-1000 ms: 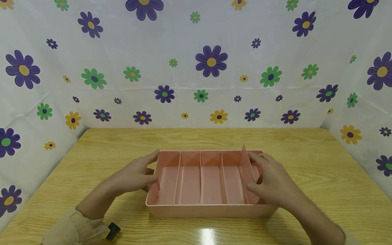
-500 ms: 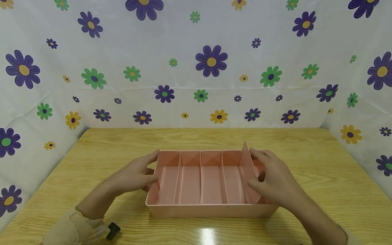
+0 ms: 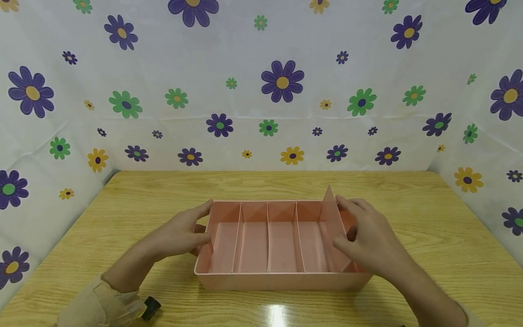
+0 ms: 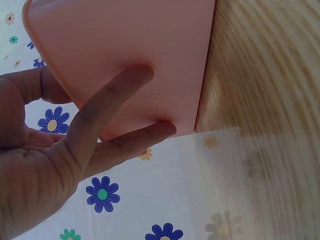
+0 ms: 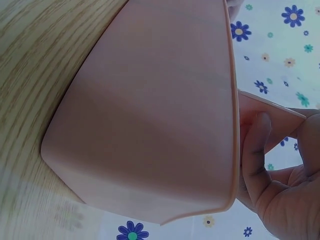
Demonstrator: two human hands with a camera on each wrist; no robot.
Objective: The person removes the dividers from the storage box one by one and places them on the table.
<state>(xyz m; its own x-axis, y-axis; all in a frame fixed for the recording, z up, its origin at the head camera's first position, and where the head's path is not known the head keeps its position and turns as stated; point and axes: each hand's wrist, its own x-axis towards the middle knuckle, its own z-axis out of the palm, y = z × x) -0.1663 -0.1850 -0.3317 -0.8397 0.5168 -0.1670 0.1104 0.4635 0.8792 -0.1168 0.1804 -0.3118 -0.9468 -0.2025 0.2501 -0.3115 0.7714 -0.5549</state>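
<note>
A pink plastic organizer box (image 3: 282, 281) sits on the table, split into narrow compartments by thin upright dividers. My left hand (image 3: 180, 231) grips its left end wall over the rim; in the left wrist view two fingers (image 4: 112, 92) press the outside of that wall. My right hand (image 3: 369, 238) pinches the rightmost divider (image 3: 332, 222) between thumb and fingers. That divider stands tilted, its far corner well above the rim and its near end low in the box. In the right wrist view the divider (image 5: 257, 107) pokes up past the box's edge, and the fingers behind it are partly hidden.
The wooden table (image 3: 163, 186) reaches back to a white flowered cloth (image 3: 196, 91) hung behind and at both sides. Near my left sleeve lies a small dark object (image 3: 151, 309). Several other dividers stand upright in the box.
My right hand has moved slightly up and to the right, and the divider's far corner has risen with it. The left hand and the box have stayed in place.
</note>
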